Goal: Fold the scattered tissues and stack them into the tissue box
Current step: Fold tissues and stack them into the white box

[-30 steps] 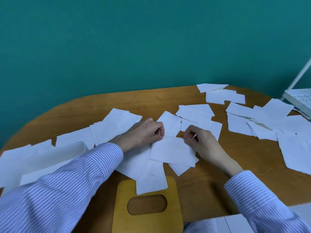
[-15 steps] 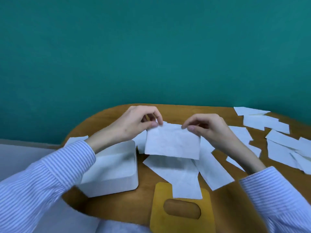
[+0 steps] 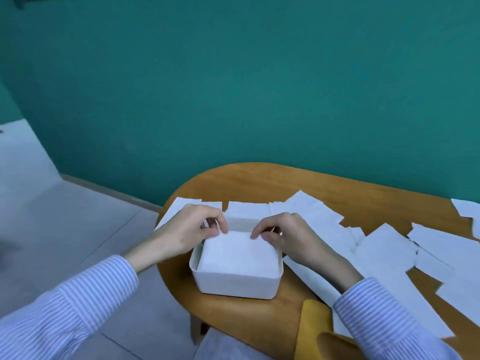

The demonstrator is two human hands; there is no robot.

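The folded tissue point(image 3: 237, 252) lies flat on top of the stack inside the white tissue box point(image 3: 235, 283), filling most of the opening; its near edge sits just inside the box's front wall. The one view, from the head camera, looks down on the box, which stands near the left end of the wooden table point(image 3: 259, 183).

The left hand point(image 3: 193, 231) reaches over the far left corner of the box. Its fingers are curled, and thumb and forefinger pinch the tissue's far left corner. The right hand point(image 3: 288, 237) mirrors it at the far right corner, fingers curled, with the fingertips point(image 3: 255, 233) closed on the tissue's far edge. Both wrists rest low, close to the rim of the box. Both arms wear striped shirt sleeves point(image 3: 78, 302).

Loose tissues point(image 3: 384, 253) lie scattered flat across the table to the right of the box, many overlapping one another. More of them lie behind the box point(image 3: 246, 209), partly hidden by the hands, and one juts past the table's left edge. A few reach the right edge of the frame.

A yellow wooden piece with an oval cut-out point(image 3: 315, 331) lies at the near edge of the table, partly under the right sleeve. Behind the table stands a teal wall point(image 3: 233, 87), and pale floor tiles point(image 3: 52, 216) show on the left.
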